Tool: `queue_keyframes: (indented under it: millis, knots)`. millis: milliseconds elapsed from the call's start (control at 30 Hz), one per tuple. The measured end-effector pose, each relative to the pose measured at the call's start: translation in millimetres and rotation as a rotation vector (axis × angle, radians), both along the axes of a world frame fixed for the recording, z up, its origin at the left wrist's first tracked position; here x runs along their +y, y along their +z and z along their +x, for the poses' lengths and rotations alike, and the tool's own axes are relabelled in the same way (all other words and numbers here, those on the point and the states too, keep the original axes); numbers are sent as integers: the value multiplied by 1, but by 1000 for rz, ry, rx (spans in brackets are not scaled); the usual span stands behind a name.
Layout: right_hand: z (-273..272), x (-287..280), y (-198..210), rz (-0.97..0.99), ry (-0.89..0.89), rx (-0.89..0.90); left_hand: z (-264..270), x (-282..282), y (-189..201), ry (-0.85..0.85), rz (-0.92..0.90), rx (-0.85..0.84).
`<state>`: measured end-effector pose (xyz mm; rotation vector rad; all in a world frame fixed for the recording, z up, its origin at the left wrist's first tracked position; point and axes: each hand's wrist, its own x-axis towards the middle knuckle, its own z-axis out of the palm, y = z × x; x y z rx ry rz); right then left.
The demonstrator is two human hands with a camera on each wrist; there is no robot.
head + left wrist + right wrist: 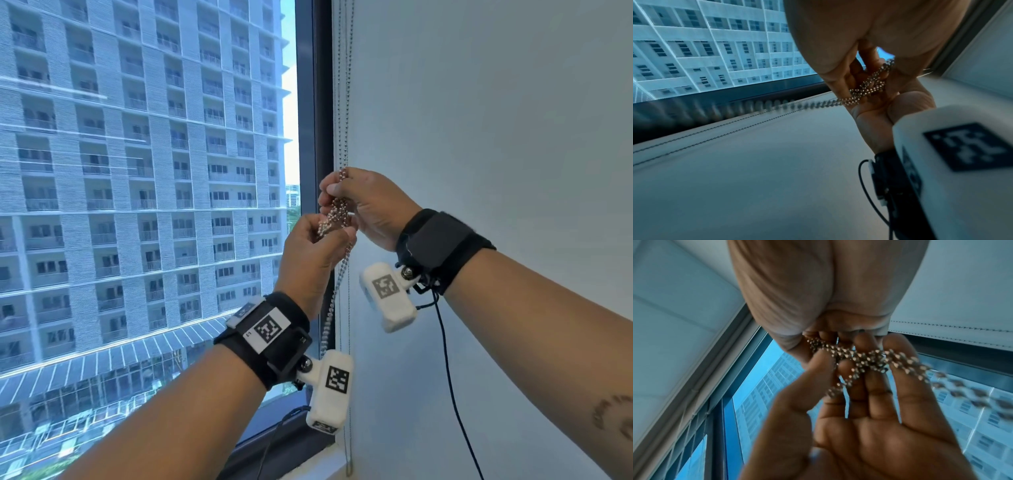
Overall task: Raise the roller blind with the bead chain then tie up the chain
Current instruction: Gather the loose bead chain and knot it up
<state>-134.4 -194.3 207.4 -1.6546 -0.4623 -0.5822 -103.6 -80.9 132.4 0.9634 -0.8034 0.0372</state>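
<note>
Both hands [337, 222] w/ bunched metal bead chain [334, 216]

Count at the chain grip

Two hands are showing: left hand [310, 251] and right hand [368, 205], both pinching one bead chain [334, 216]. Two strands are running up above the grip. Two white wrist cameras [388, 296] are hanging below it, and one blind [953, 330] is sitting overhead.
</note>
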Motion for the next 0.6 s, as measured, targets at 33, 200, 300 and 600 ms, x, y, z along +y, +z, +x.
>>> queue_keyframes:
  millis: [33, 200, 300, 600]
  knots:
    - [0, 0, -2, -17, 8, 8, 0, 0, -1, -16, -7, 17]
    - [4, -4, -18, -62, -52, 7, 1, 1, -6, -32, 3, 55]
    - [8, -9, -26, -135, -140, 5, 2, -1, -10, 45, -23, 98]
    - [12, -7, -52, -108, -159, 83, 5, 4, -30, 124, 6, 134]
